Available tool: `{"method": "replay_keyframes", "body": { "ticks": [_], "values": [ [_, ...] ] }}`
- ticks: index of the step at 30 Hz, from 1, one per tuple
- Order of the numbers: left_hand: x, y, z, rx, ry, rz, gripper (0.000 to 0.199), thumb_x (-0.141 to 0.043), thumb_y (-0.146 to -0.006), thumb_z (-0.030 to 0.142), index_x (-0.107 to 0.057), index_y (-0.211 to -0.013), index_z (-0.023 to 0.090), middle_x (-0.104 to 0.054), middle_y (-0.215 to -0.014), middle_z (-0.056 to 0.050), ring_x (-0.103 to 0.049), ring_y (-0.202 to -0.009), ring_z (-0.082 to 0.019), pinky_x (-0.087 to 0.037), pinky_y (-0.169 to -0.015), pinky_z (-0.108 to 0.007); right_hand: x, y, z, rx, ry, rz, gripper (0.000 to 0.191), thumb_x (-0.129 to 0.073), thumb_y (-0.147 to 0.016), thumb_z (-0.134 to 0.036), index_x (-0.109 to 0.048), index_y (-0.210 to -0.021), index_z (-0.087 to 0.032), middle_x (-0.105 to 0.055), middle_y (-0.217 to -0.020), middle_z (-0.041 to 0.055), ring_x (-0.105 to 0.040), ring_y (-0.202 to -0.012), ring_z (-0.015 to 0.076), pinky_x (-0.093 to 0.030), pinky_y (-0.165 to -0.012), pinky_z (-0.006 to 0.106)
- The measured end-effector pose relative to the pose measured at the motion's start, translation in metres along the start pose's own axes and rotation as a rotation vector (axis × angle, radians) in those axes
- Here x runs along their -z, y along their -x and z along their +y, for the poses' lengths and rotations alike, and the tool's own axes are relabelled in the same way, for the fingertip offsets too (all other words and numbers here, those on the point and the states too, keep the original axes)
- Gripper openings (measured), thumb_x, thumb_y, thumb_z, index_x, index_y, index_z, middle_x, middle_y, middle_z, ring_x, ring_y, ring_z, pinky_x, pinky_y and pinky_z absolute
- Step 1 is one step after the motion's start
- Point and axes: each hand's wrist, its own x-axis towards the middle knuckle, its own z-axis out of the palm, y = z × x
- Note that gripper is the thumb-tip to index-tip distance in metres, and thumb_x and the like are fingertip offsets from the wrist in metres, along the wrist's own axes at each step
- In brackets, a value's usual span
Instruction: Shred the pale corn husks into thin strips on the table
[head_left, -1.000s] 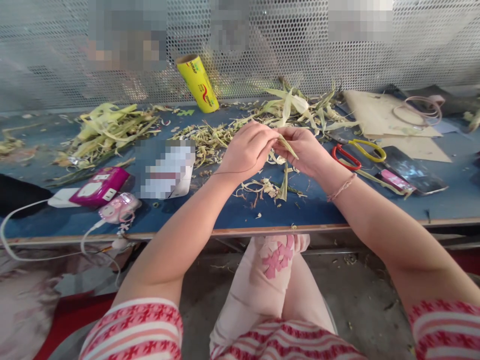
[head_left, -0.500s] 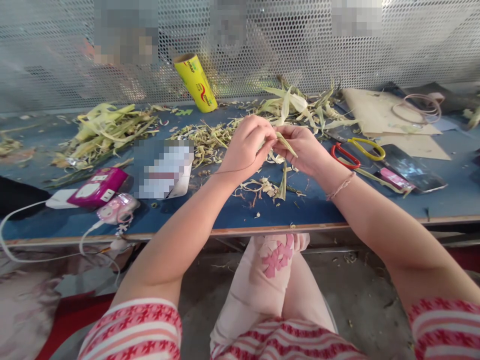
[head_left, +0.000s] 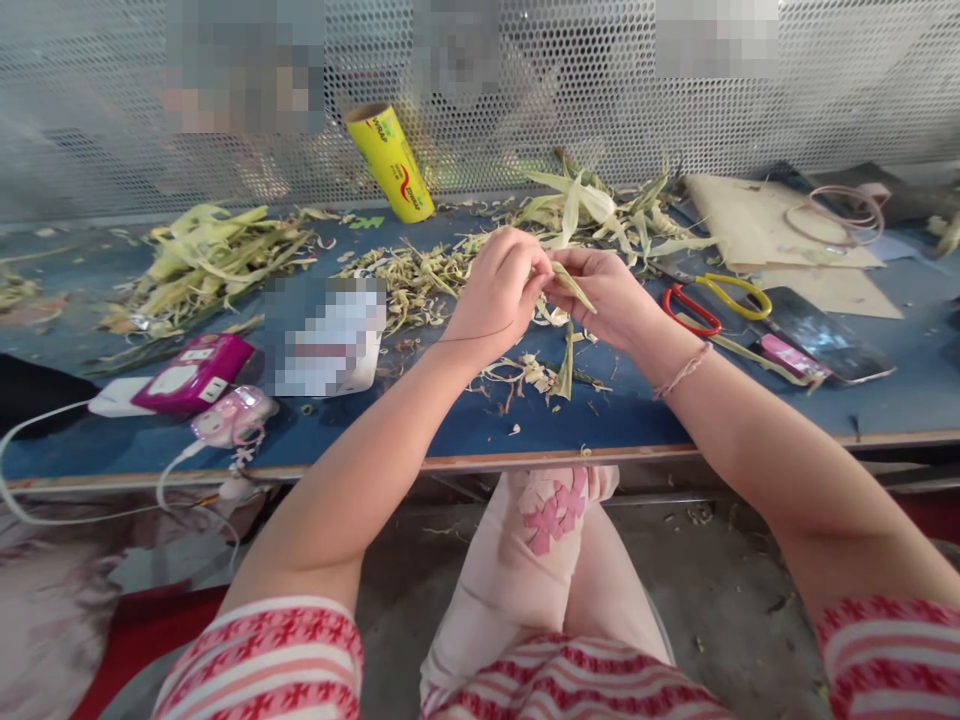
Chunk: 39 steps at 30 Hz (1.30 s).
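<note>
Above the middle of the table, my two hands meet with their fingertips close together. A narrow folded strip of pale green corn husk (head_left: 574, 287) points down and to the right across the fingers of my right hand (head_left: 596, 295), which pinches it. My left hand (head_left: 495, 285) is closed, thumb and fingers pressed together at the strip's upper end; its exact grip is partly hidden. A thin dark thread (head_left: 476, 338) crosses the left wrist. Beneath and behind the hands lie curled husk scraps (head_left: 409, 280) and a heap of wider corn husks (head_left: 592, 205).
Scissors (head_left: 720, 300) with red and yellow handles and a dark phone (head_left: 821, 335) lie on the right, below cardboard (head_left: 772, 225). A yellow tube (head_left: 390, 165) leans on the mesh panel (head_left: 570, 90). Left are another husk pile (head_left: 217, 255), a purple box (head_left: 195, 372) and white cables.
My left hand's fingers have shifted slightly at the strip's upper end. My right hand and the husk strip stay almost where they were.
</note>
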Motion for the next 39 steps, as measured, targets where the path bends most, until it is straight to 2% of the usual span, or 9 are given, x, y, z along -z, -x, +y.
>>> {"method": "replay_keyframes", "body": {
  "ticks": [8, 18, 29, 39],
  "values": [
    [-0.0021, -0.0022, -0.0017, -0.011, 0.066, 0.104, 0.007, -0.045, -0.096, 0.023, -0.048, -0.090, 0.023, -0.056, -0.093, -0.005, -0.056, -0.090, -0.015, -0.050, -0.082, -0.034, -0.0013, 0.0010, -0.0011, 0.007, 0.017, 0.003, 0.033, -0.084, -0.066, -0.036, -0.069, -0.085, -0.014, -0.065, -0.075, 0.0015, -0.062, -0.073, 0.0085, -0.055, -0.072, 0.021],
    [0.0026, 0.0018, 0.0004, -0.085, -0.062, -0.032, 0.010, -0.048, -0.095, 0.025, -0.056, -0.099, 0.022, -0.058, -0.102, -0.006, -0.057, -0.102, -0.020, -0.046, -0.096, -0.045, 0.0013, -0.0002, 0.0000, -0.003, -0.006, -0.002, 0.035, -0.086, -0.064, -0.035, -0.069, -0.088, -0.014, -0.066, -0.075, 0.0020, -0.064, -0.075, 0.0108, -0.056, -0.070, 0.021],
    [0.0016, 0.0033, -0.0005, -0.126, -0.175, -0.028, 0.014, -0.047, -0.094, 0.022, -0.058, -0.104, 0.022, -0.059, -0.100, -0.008, -0.055, -0.098, -0.021, -0.045, -0.090, -0.045, 0.0020, 0.0004, 0.0027, 0.021, -0.016, 0.002, 0.040, -0.088, -0.059, -0.040, -0.069, -0.084, -0.015, -0.068, -0.077, 0.0023, -0.065, -0.079, 0.0117, -0.056, -0.075, 0.022],
    [-0.0017, 0.0031, 0.0013, -0.059, -0.123, -0.022, 0.015, -0.047, -0.093, 0.026, -0.061, -0.096, 0.021, -0.059, -0.096, -0.008, -0.055, -0.097, -0.023, -0.045, -0.090, -0.047, -0.0023, 0.0026, 0.0004, 0.026, 0.031, 0.030, 0.042, -0.088, -0.059, -0.041, -0.070, -0.088, -0.016, -0.068, -0.075, 0.0034, -0.066, -0.084, 0.0159, -0.056, -0.075, 0.026]
  ]
}}
